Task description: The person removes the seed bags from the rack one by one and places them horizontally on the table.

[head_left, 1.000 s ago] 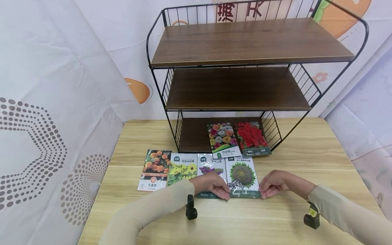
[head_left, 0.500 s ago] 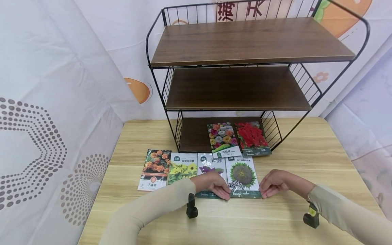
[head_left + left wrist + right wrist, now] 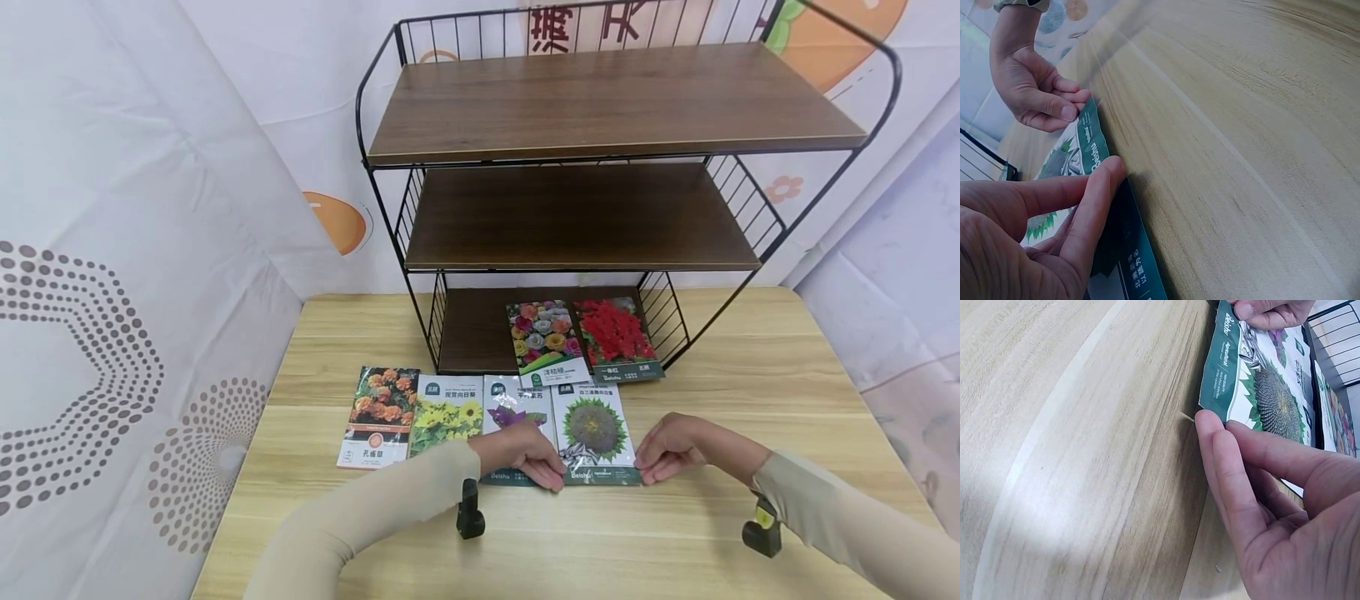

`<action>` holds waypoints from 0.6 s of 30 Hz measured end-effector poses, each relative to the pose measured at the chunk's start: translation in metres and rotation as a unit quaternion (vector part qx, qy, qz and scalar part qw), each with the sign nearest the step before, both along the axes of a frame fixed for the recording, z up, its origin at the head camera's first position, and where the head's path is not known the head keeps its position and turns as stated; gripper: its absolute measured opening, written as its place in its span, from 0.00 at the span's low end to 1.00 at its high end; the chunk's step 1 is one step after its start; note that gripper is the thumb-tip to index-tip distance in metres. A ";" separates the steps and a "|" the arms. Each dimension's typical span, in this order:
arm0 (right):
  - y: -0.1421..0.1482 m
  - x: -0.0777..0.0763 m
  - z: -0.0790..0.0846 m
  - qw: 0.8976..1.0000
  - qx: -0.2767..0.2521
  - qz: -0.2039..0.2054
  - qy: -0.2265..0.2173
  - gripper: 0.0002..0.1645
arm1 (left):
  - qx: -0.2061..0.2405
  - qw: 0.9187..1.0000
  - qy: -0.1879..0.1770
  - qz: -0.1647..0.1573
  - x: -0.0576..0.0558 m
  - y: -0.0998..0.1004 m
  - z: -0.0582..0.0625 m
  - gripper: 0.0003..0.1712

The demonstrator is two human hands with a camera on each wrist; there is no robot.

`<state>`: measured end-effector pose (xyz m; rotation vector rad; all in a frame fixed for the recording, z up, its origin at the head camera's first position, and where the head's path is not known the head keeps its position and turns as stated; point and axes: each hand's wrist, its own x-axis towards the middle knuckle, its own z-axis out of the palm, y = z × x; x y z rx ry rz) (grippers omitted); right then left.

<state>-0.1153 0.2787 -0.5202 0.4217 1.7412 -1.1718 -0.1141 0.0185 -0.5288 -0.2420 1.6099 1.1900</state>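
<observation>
Since a corner each probably keeps it straight, left hand (image 3: 531, 454) and right hand (image 3: 672, 447), nearly closed, pinch the near corners of the sunflower packet (image 3: 592, 427), flat midway between the table (image 3: 622, 546) side edges, by the bottom shelf (image 3: 475, 333) front edge.

“Beishu” on sunflower packet (image 3: 1275, 403), “孔雀草” on marigold packet (image 3: 380, 414)

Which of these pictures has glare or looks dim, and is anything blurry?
Right wrist view: a pale glare patch on the wooden table; left wrist view: dimmer overall, the left hand looking dark; head view: bright, fairly even light, but the tiny print on the gray-headed sunflower seed packet is too soft to read.
</observation>
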 end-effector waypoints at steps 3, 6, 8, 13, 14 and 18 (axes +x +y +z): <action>0.000 0.000 0.001 1.000 0.003 0.000 0.004 0.10 | -0.009 1.000 0.011 0.000 0.001 0.001 0.001 0.04; 0.000 0.000 0.001 1.000 0.006 0.000 0.008 0.10 | -0.011 1.000 0.016 -0.001 0.002 0.001 0.002 0.04; 0.000 0.000 0.001 1.000 0.010 0.001 0.012 0.10 | -0.010 1.000 0.016 0.000 0.002 0.001 0.001 0.04; 0.001 0.001 0.002 1.000 0.010 0.009 0.019 0.10 | -0.014 1.000 0.020 0.007 0.004 0.002 0.001 0.03; 0.001 0.001 0.002 1.000 0.009 0.012 0.020 0.09 | -0.016 1.000 0.018 0.008 0.005 0.002 0.001 0.03; 0.002 0.000 0.003 1.000 0.011 0.013 0.021 0.09 | -0.021 1.000 0.014 0.011 0.006 0.003 0.001 0.03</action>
